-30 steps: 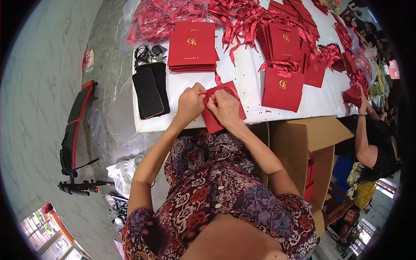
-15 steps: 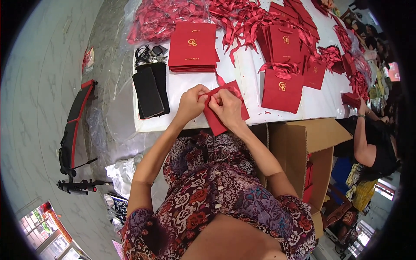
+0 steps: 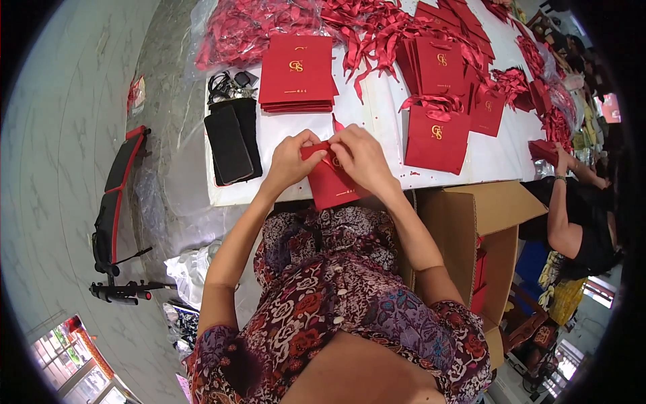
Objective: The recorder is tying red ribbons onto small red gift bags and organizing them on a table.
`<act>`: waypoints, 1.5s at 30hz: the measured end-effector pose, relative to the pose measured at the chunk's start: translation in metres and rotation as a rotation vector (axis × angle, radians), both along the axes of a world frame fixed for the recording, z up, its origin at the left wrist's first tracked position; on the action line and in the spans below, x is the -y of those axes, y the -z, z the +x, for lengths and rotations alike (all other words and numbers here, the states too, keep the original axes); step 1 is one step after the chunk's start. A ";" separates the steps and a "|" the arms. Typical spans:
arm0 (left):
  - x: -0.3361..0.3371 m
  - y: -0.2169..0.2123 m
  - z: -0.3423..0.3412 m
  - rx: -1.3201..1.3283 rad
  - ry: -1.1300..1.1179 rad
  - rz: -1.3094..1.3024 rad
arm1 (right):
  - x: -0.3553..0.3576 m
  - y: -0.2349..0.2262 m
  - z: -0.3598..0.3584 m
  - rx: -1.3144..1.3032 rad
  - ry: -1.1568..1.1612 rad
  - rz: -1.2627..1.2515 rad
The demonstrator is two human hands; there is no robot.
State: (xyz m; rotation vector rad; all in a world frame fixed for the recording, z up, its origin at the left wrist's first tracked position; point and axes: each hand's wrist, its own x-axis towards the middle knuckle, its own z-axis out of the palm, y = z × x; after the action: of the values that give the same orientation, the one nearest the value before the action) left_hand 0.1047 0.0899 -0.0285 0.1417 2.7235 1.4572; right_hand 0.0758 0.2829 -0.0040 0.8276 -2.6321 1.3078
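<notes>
A small red paper gift bag (image 3: 330,185) with a gold print is held at the table's near edge, its lower end hanging toward my lap. My left hand (image 3: 289,161) is closed on the bag's upper left corner, thumb in front and fingers behind. My right hand (image 3: 365,160) pinches at the top edge, covering the bag's upper right part. A red ribbon (image 3: 337,124) sticks up beyond my fingertips; how it joins the bag is hidden. Just past my hands lies a neat stack of flat red bags (image 3: 296,77).
Right of the stack lie bags with ribbon handles (image 3: 437,145) and a heap of loose ribbons (image 3: 370,44). A phone (image 3: 229,145) on black cloth and keys (image 3: 232,86) are at left. An open cardboard box (image 3: 447,236) stands below the table edge; a co-worker's arm (image 3: 564,209) is at far right.
The bag has turned so that its gold print shows and it hangs straighter. My right hand has shifted up to the top edge, closer to my left fingers.
</notes>
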 end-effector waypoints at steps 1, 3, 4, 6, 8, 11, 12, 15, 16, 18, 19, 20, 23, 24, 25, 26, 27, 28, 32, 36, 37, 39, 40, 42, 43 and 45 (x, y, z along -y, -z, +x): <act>-0.002 -0.002 0.000 0.000 0.003 0.001 | -0.002 0.000 -0.005 0.000 0.003 0.001; -0.009 -0.007 0.004 -0.296 0.066 -0.059 | -0.006 0.003 -0.017 0.016 -0.075 0.095; -0.011 -0.009 0.006 -0.297 0.066 -0.060 | -0.007 0.009 -0.024 0.117 -0.133 0.166; -0.013 -0.011 0.009 -0.321 0.103 -0.119 | -0.014 0.019 -0.032 0.338 -0.211 0.102; -0.014 -0.011 0.011 -0.363 0.128 -0.095 | -0.022 0.025 -0.041 0.682 -0.359 0.004; -0.015 -0.010 0.010 -0.412 0.162 -0.045 | -0.025 0.030 -0.051 0.817 -0.505 -0.144; -0.015 -0.009 0.010 -0.419 0.169 -0.020 | -0.026 0.032 -0.052 0.817 -0.504 -0.144; -0.011 -0.010 0.010 -0.392 0.169 -0.025 | -0.025 0.033 -0.055 0.904 -0.541 -0.165; -0.013 -0.009 0.009 -0.392 0.171 -0.024 | -0.023 0.038 -0.054 0.935 -0.505 -0.193; -0.015 -0.008 0.007 -0.422 0.144 -0.005 | -0.017 0.049 -0.052 0.965 -0.465 -0.221; -0.015 -0.007 0.008 -0.422 0.144 -0.005 | -0.011 0.052 -0.050 0.949 -0.380 -0.217; -0.013 -0.006 0.008 -0.396 0.115 -0.016 | -0.006 0.054 -0.048 0.932 -0.295 -0.214; -0.015 -0.005 0.010 -0.357 0.095 -0.045 | 0.004 0.059 -0.055 0.722 -0.006 -0.072; -0.016 -0.006 0.010 -0.344 0.101 -0.063 | 0.002 0.059 -0.055 0.718 0.019 -0.119; -0.014 -0.005 0.010 -0.344 0.099 -0.066 | 0.004 0.051 -0.053 0.719 0.015 -0.120; -0.011 -0.006 0.010 -0.317 0.065 -0.074 | 0.005 0.041 -0.049 0.660 0.045 -0.131; -0.008 -0.006 0.010 -0.289 0.030 -0.081 | 0.006 0.037 -0.046 0.601 0.076 -0.142; -0.007 -0.004 0.010 -0.291 0.032 -0.080 | 0.001 0.037 -0.046 0.600 0.077 -0.142; -0.006 0.008 0.010 -0.322 -0.051 -0.087 | -0.021 0.035 -0.047 0.342 0.230 0.014; -0.015 0.020 -0.002 -0.429 -0.244 -0.286 | -0.010 0.037 -0.042 0.309 0.230 0.169; -0.017 0.023 -0.005 -0.430 -0.244 -0.286 | -0.004 0.036 -0.041 0.303 0.214 0.180; -0.021 0.030 -0.010 -0.265 -0.207 -0.452 | 0.000 0.048 -0.039 0.210 0.205 0.192; -0.021 0.034 -0.013 -0.265 -0.208 -0.454 | 0.003 0.051 -0.040 0.195 0.181 0.204; -0.021 0.040 -0.016 -0.172 -0.178 -0.528 | 0.005 0.054 -0.040 0.167 0.170 0.251; -0.022 0.038 -0.017 -0.172 -0.179 -0.529 | 0.003 0.050 -0.039 0.167 0.169 0.250; -0.023 0.034 -0.017 0.012 -0.217 -0.174 | -0.002 0.043 -0.036 0.461 0.116 0.020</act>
State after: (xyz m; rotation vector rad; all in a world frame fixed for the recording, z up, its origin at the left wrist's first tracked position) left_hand 0.0873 0.1131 -0.0624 -0.1737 2.9150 1.2483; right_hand 0.0397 0.2850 -0.0472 0.4006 -2.9784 1.6030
